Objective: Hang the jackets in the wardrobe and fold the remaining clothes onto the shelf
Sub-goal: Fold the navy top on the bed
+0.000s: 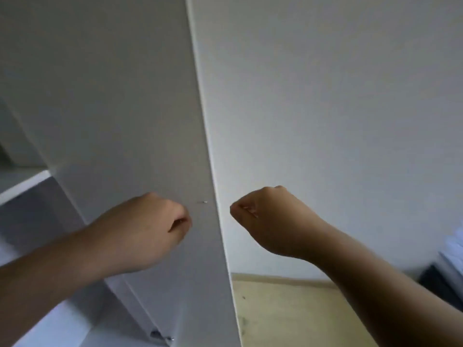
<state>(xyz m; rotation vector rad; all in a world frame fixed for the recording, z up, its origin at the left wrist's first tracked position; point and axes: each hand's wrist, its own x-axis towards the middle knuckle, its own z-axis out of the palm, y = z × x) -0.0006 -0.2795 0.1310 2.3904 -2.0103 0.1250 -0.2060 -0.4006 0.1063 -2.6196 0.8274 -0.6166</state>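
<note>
A plain white wall [325,96] fills our view from twelve round to four o'clock. At its left stands the wardrobe [112,96], its tall white side panel running from twelve o'clock down to six, its front edge towards us. A strip of pale wooden floor [288,314] lies at five o'clock, meeting the wall along a light skirting.

Our two bare forearms reach in from seven and four o'clock. Our left hand [152,226] is raised in front of the panel just left of centre, clenched in a fist, with nothing visible in it. Our right hand [270,219] is just right of centre, in front of the wall, fingers likewise curled tight into the palm around nothing we can see. The panel's edge runs between the two fists.

The wardrobe's white shelf [25,184] juts in at nine o'clock. At three to four o'clock, pale folded fabric [453,246] sits above a dark object [441,279], both too blurred to identify. A metal hinge [160,335] shows at six o'clock, and a small screw [205,202] dots the panel between the hands.
</note>
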